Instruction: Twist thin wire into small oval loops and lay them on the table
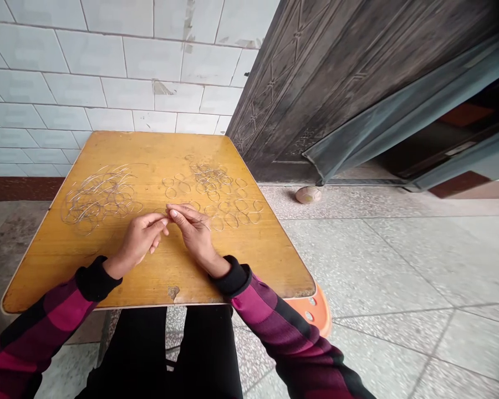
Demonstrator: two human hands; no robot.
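Note:
My left hand (pixel 143 235) and my right hand (pixel 191 226) meet over the middle of the wooden table (pixel 149 277), fingertips nearly touching. Both are closed in a pinch on what looks like a thin wire, mostly hidden by the fingers. To the left lies a tangled heap of thin wire pieces (pixel 103 197), bent in loose curves. Beyond and right of my right hand are several small wire rings (pixel 232 220), spread flat on the tabletop. Behind them more rings form a dense pile (pixel 210 177).
A white tiled wall (pixel 128 100) borders the table's far edge. An orange stool (pixel 322 313) shows under the near right corner. On the floor to the right rests a worn ball (pixel 308 194), near a dark carved wooden door (pixel 283 94) and a grey-blue curtain (pixel 370 127).

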